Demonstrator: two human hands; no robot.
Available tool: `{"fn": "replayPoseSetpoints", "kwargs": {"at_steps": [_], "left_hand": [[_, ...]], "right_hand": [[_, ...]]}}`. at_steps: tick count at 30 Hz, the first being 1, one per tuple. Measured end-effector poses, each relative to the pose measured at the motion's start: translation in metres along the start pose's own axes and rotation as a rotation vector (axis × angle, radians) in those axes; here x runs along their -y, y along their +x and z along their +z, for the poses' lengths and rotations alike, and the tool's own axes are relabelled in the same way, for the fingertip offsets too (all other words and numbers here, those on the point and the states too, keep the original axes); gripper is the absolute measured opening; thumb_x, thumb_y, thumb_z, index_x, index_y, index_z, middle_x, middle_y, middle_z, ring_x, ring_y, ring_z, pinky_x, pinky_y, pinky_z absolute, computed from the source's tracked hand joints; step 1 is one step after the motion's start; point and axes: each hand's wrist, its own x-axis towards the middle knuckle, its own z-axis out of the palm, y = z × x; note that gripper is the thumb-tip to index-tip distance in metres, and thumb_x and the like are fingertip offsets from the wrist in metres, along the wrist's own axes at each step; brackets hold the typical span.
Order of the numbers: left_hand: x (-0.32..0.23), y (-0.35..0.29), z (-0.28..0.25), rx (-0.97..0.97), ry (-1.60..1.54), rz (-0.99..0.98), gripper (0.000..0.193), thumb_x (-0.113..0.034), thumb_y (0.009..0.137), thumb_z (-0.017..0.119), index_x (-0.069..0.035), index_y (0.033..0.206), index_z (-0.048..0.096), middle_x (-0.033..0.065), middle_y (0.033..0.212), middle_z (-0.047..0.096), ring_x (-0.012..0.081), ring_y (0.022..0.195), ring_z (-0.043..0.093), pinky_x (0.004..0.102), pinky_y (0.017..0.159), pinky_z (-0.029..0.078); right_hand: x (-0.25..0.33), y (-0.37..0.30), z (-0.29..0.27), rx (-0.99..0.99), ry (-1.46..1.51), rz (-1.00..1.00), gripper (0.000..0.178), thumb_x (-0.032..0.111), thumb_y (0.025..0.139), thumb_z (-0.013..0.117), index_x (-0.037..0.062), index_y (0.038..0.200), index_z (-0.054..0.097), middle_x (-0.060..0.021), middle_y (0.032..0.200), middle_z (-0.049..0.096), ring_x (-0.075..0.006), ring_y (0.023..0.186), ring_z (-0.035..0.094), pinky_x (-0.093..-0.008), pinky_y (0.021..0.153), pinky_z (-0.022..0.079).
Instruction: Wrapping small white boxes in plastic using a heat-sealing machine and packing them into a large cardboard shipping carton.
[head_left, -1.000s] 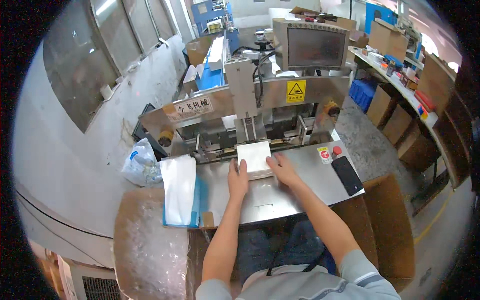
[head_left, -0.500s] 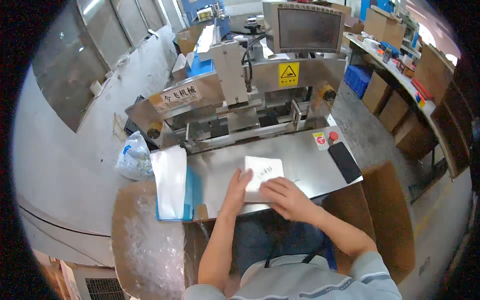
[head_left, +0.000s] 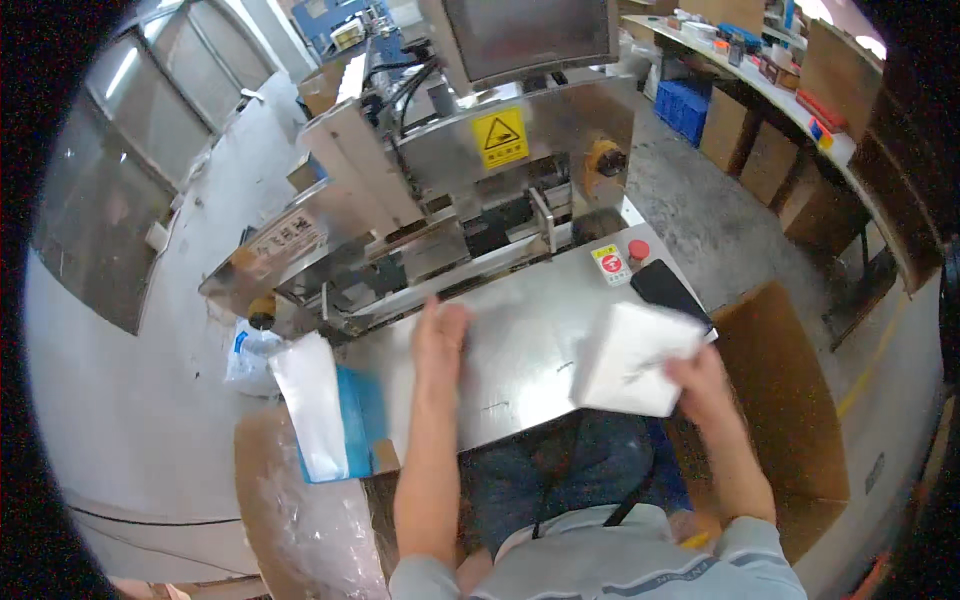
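Observation:
My right hand (head_left: 702,380) grips a flat white packet (head_left: 628,358) and holds it above the right end of the steel machine table (head_left: 520,375), close to the open cardboard box (head_left: 790,400) on my right. My left hand (head_left: 440,335) hovers over the middle of the table with fingers spread and nothing in it. A stack of white sheets (head_left: 312,405) in a blue holder (head_left: 358,420) stands left of that hand.
Behind the table rises a steel machine (head_left: 450,190) with a yellow warning label (head_left: 500,137), a screen above and a red button (head_left: 637,249) at the right. A black phone (head_left: 668,290) lies near the button. A plastic bag (head_left: 250,352) and wrapped carton (head_left: 300,520) sit at left.
My right hand has lifted the white packet off the table and carried it to the right. My left hand let go of it and stayed over the table's middle. My head has moved closer.

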Motion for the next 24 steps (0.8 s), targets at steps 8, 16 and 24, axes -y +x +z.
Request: {"fn": "replayPoseSetpoints", "kwargs": {"at_steps": [8, 16, 24], "left_hand": [[-0.004, 0.097, -0.026, -0.011, 0.216, 0.05, 0.014, -0.013, 0.094, 0.068, -0.005, 0.105, 0.066, 0.0046, 0.094, 0.069, 0.0151, 0.081, 0.064, 0.0254, 0.073, 0.053], [0.039, -0.048, 0.019, 0.119, 1.148, 0.489, 0.023, -0.015, 0.1, 0.058, 0.002, 0.115, 0.063, 0.0176, 0.123, 0.065, 0.0293, 0.113, 0.063, 0.0381, 0.096, 0.051], [0.067, -0.129, 0.115, 0.582, 1.971, 0.738, 0.032, -0.014, 0.101, 0.057, -0.006, 0.131, 0.053, 0.0249, 0.142, 0.052, 0.0442, 0.131, 0.049, 0.0587, 0.109, 0.038]], "right_hand": [[0.05, -0.026, -0.232, -0.675, -0.224, -0.236, 0.046, 0.018, 0.09, 0.071, -0.0038, 0.128, 0.055, -0.0117, 0.12, 0.066, -0.0207, 0.105, 0.065, -0.0345, 0.095, 0.051], [-0.151, 0.013, -0.414, -0.856, -0.484, 0.156, 0.063, 0.037, 0.078, 0.085, -0.0023, 0.122, 0.062, -0.014, 0.114, 0.071, -0.0244, 0.101, 0.069, -0.0383, 0.089, 0.055], [-0.29, 0.12, -0.408, -0.594, -0.489, 0.738, 0.061, 0.053, 0.09, 0.068, -0.0069, 0.104, 0.069, -0.0128, 0.088, 0.069, -0.0239, 0.073, 0.065, -0.0415, 0.065, 0.053]]}}
